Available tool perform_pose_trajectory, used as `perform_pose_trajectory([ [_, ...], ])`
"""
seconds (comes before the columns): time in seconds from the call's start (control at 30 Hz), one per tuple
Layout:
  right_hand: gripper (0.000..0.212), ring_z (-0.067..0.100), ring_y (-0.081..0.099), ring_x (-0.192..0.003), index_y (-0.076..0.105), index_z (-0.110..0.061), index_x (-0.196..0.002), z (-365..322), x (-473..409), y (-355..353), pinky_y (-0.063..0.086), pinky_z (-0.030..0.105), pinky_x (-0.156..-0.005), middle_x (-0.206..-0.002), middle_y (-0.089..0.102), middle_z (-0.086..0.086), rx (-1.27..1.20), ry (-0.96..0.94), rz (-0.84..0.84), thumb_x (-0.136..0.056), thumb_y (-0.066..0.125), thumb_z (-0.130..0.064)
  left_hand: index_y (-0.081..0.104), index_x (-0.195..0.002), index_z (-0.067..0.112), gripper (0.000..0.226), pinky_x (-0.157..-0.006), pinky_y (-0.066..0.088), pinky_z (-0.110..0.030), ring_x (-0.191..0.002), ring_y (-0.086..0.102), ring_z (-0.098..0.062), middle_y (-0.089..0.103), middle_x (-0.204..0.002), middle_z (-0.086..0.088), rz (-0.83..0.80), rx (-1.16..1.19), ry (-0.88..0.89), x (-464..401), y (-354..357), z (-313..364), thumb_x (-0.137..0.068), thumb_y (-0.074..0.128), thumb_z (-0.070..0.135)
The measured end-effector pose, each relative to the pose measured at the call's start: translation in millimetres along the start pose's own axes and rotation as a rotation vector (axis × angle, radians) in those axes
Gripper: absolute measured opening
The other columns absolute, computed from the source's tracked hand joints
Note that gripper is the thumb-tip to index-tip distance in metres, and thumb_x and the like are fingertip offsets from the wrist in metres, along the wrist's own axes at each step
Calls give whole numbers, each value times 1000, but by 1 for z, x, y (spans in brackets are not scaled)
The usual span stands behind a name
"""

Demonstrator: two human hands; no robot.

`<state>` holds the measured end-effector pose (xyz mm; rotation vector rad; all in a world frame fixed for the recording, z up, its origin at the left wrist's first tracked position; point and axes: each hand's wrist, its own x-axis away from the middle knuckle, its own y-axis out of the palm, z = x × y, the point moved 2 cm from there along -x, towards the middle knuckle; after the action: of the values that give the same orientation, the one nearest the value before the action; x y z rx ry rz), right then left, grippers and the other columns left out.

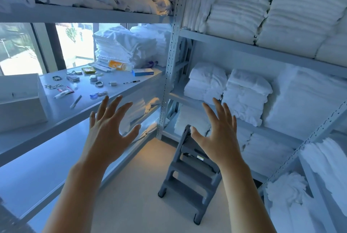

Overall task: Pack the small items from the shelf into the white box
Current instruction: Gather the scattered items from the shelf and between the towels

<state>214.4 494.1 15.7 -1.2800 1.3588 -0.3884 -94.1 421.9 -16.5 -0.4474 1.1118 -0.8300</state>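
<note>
Our left hand (109,129) and right hand (217,131) hang in the air with fingers spread wide, holding and touching nothing, in front of the shelf's (62,112) front edge. The small items (75,84) lie scattered on that shelf, beside the white box (20,101) at its left end. Bare floor (146,186) lies below our hands around a grey step stool (189,172).

Step stool (189,172) below open floor
</note>
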Motion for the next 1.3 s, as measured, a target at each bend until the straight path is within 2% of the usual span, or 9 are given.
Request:
perform_pose_trajectory([
  [0.13, 81, 19, -3, -159, 28, -36, -159, 30, -36, 14, 8, 59, -126, -171, 5, -11, -31, 2, 3, -88, 48, -69, 38, -151, 40, 74, -120, 21, -66, -158, -1, -14, 21, -167, 11, -30, -31, -23, -26, 31, 8, -85, 50, 71],
  [0.53, 82, 19, -2, -159, 30, -36, -158, 125, -132, 45, 9, 59, -126, -171, 6, -12, -103, -18, -41, -85, 45, -71, 39, -151, 37, 73, -120, 23, -66, -158, 8, -25, 25, -166, 6, -35, -103, -57, -111, 114, 49, -86, 49, 70],
  [0.73, 80, 17, -1, -159, 31, -37, -157, 154, -175, 68, 8, 58, -127, -171, 8, -11, -193, -52, -74, -85, 45, -69, 38, -151, 38, 74, -120, 24, -65, -158, 8, -23, 25, -166, 7, -24, -135, -97, -137, 142, 52, -86, 46, 73],
  [1.03, 79, 16, 0, -159, 31, -36, -158, 154, -222, 126, 11, 60, -126, -171, 8, -12, -288, -101, -147, -87, 49, -65, 38, -151, 39, 74, -120, 23, -64, -158, 8, -20, 25, -166, 10, -23, -197, -183, -158, 155, 20, -86, 44, 75],
  [1.3, 75, 16, 2, -159, 30, -42, -157, 114, -276, 178, 17, 61, -124, -170, 11, -11, -320, -163, -185, -88, 53, -63, 39, -150, 40, 73, -120, 24, -64, -157, 11, -21, 27, -165, 10, -3, -154, -230, -192, 169, -43, -85, 47, 73],
])
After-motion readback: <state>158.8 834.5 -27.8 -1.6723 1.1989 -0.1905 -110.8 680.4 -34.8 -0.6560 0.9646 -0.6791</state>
